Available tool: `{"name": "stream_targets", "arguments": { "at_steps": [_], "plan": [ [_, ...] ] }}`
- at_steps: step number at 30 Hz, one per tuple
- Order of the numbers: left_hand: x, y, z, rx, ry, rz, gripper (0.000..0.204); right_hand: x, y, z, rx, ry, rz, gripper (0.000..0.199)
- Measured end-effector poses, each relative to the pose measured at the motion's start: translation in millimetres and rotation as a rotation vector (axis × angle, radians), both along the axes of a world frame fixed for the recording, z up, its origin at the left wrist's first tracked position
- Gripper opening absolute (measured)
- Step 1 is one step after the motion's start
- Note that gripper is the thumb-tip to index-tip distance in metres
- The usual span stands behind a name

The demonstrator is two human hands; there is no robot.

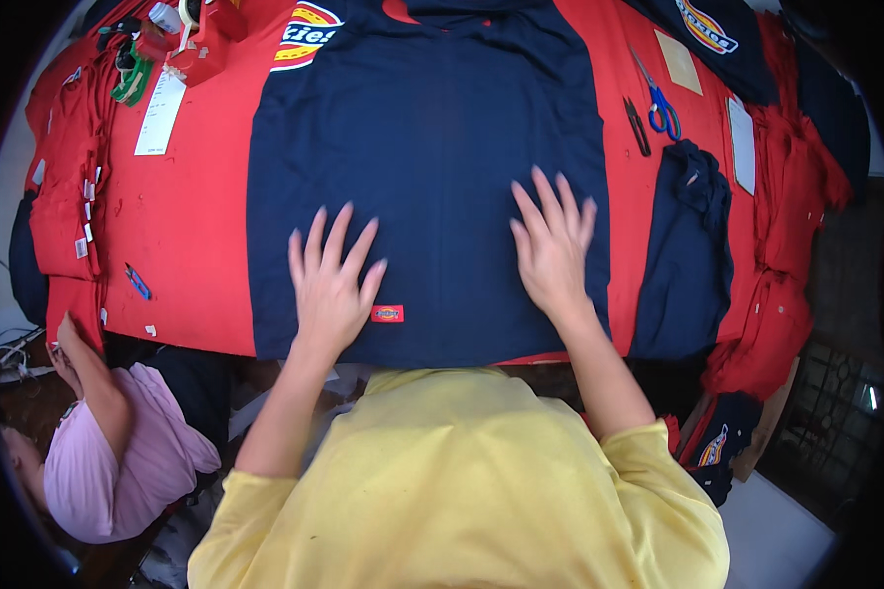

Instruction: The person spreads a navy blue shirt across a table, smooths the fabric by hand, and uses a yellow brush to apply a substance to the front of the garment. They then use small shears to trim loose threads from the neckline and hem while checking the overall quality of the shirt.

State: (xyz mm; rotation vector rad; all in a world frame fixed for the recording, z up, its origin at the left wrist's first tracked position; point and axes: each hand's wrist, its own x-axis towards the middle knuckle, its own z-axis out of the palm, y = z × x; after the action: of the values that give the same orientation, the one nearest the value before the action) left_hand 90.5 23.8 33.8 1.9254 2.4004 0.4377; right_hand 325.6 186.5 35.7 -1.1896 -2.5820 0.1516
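Note:
A dark navy garment (432,128) lies spread out in front of me, its lower edge near the table's front. Across its lower left part rests my left hand (331,280), fingers spread, just beside a small red label (387,314) on the cloth. My right hand (552,240) lies on the garment's right side, palm down with the fingers apart. Neither hand grips anything. At the garment's upper left, a large coloured logo patch (304,37) is partly cut off by a fold or edge.
Red cloth (182,221) covers the table. Thread snips (636,126), blue-handled scissors (664,113) and a folded navy piece (686,250) lie right. A red tape dispenser (201,49), paper slip (160,116) and blue cutter (137,282) lie left. Red garments (67,211) edge the table; a co-worker (118,442) sits left.

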Motion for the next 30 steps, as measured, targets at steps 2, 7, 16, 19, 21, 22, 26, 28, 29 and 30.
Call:
{"name": "stream_targets", "arguments": {
  "at_steps": [2, 7, 16, 19, 21, 22, 26, 28, 29, 30],
  "plan": [
    [-7.4, -40.0, -18.4, -0.103, 0.075, 0.088, 0.059, 48.0, -23.3, -26.1, 0.058, -0.171, -0.164, 0.057],
    [-12.0, -29.1, -21.9, -0.055, 0.097, 0.116, 0.06, 51.6, -7.9, -29.2, 0.085, -0.053, -0.21, 0.054],
    [-14.3, -26.5, -27.1, 0.011, 0.037, 0.131, 0.059, 95.2, 10.5, -21.6, -0.007, 0.417, -0.417, 0.031],
    [-3.7, -23.5, -20.6, 0.112, -0.053, 0.107, 0.058, 116.6, -8.1, 14.1, -0.258, -0.002, -0.601, 0.031],
    [23.5, -11.5, 2.3, 0.237, -0.254, -0.082, 0.057, 119.2, -19.5, 30.2, -0.592, -0.128, -0.511, 0.032],
    [43.4, -5.1, 17.8, 0.218, -0.377, -0.237, 0.058, 113.7, -25.0, 34.2, -0.706, -0.122, -0.394, 0.032],
    [120.0, 9.4, 69.7, 0.156, -0.858, -0.383, 0.079, 38.7, -72.3, 104.1, -0.874, 0.487, 0.07, 0.022],
    [103.9, 21.2, 81.7, 0.023, -0.936, -0.311, 0.046, 26.3, -68.5, 105.7, -0.567, 1.077, 0.019, 0.02],
    [97.2, 24.1, 111.0, 0.035, -1.038, -0.258, 0.023, 25.2, -54.2, 98.9, -0.604, 1.151, -0.121, 0.019],
    [91.6, 22.5, 141.0, 0.024, -1.064, -0.427, 0.024, 28.0, -32.2, 77.7, -0.64, 1.223, -0.26, 0.019]
  ]
}}
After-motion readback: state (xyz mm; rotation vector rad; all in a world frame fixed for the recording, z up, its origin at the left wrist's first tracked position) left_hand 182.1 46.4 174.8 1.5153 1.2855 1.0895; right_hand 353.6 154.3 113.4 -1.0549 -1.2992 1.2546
